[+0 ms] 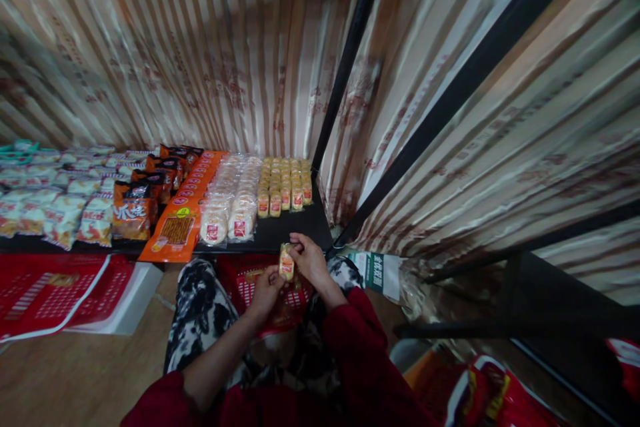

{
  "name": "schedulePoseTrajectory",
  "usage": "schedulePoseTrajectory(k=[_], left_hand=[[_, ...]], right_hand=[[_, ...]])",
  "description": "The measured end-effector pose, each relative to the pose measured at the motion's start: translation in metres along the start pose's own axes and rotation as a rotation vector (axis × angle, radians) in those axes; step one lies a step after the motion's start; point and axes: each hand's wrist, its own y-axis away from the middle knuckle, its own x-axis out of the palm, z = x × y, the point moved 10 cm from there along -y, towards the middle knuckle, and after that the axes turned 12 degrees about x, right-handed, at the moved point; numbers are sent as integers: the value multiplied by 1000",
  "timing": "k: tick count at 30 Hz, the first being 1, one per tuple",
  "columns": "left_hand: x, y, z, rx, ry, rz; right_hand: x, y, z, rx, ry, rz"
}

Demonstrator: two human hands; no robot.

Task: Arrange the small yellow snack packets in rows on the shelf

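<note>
Between my two hands is a small yellow wrapped snack pack (287, 263) with a red and white label, held upright above a red basket (245, 290) between my knees. My left hand (269, 290) pinches its lower left edge. At its upper right edge, the fingers of my right hand (307, 257) are closed on it too. Just beyond, on a black shelf (295, 230), similar yellow packs (285, 197) stand in rows. To their left are rows of round white crackers in clear wrap (241, 223).
Further left on the shelf lie an orange snack strip (173, 233), orange-black bags (133, 210) and many white bags (65, 217). A red basket (45, 293) stands below left. Black metal posts (350, 60) rise before a pleated curtain (200, 47). Red packages (500, 390) sit at lower right.
</note>
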Motion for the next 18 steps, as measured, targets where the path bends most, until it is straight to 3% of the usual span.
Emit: schedulePoseTrajectory(k=[5,10,18], left_hand=[[3,-14,-9,40,-7,-37],[8,-25,-17,52,-12,-56],[11,-47,-23,97,-149,-83]], right_hand=[[-13,0,-4,16,-9,-125],[-4,-2,-17,126,-12,-33],[4,-18,-27,147,-124,15]])
